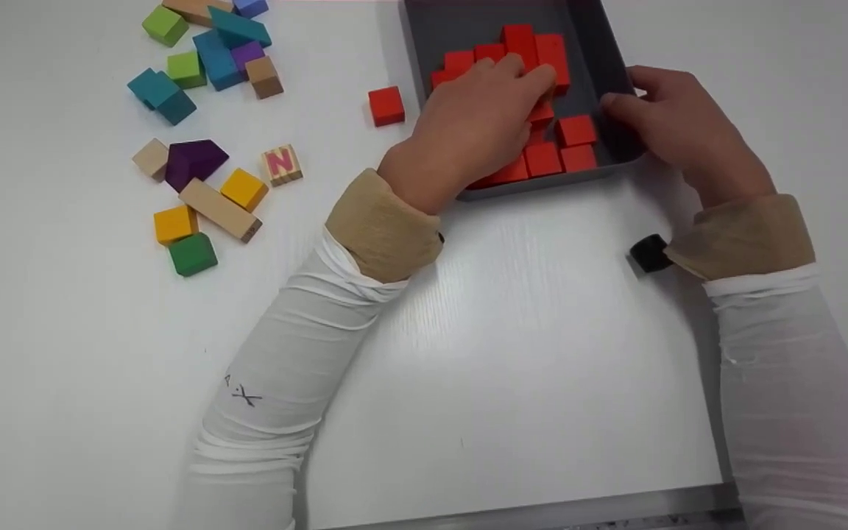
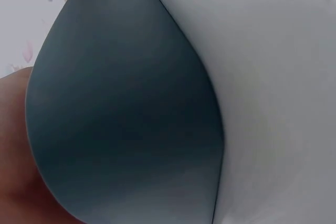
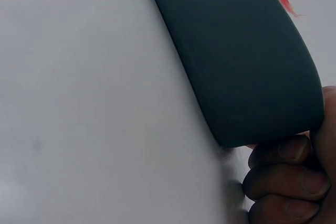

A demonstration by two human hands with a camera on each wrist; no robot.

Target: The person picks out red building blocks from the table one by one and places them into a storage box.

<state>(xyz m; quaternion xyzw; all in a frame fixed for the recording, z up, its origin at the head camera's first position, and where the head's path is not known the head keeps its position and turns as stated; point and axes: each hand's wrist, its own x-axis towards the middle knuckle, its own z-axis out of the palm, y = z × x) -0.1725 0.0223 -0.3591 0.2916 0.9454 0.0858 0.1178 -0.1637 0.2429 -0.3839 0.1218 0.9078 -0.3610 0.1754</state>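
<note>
A dark grey tray (image 1: 586, 44) holds several red blocks (image 1: 520, 44), packed mostly toward its near and left side. My left hand (image 1: 479, 110) reaches over the near left wall into the tray. Its curled fingers and thumb hold a red block (image 1: 540, 115) among the others; the palm hides part of the pile. With the thumb over the right wall and the fingers outside, my right hand (image 1: 678, 118) grips the tray near its near right corner. In the right wrist view, curled fingers (image 3: 283, 182) sit beside the tray's outer wall (image 3: 247, 66). The left wrist view shows mainly the tray's outer wall (image 2: 126, 98).
One red cube (image 1: 386, 107) lies outside the tray on the left. Farther left are loose blocks, among them a letter N block (image 1: 282, 164), a purple block (image 1: 192, 162), a green block (image 1: 193, 255) and a teal block (image 1: 218, 59). A small black object (image 1: 649, 253) is by the right cuff.
</note>
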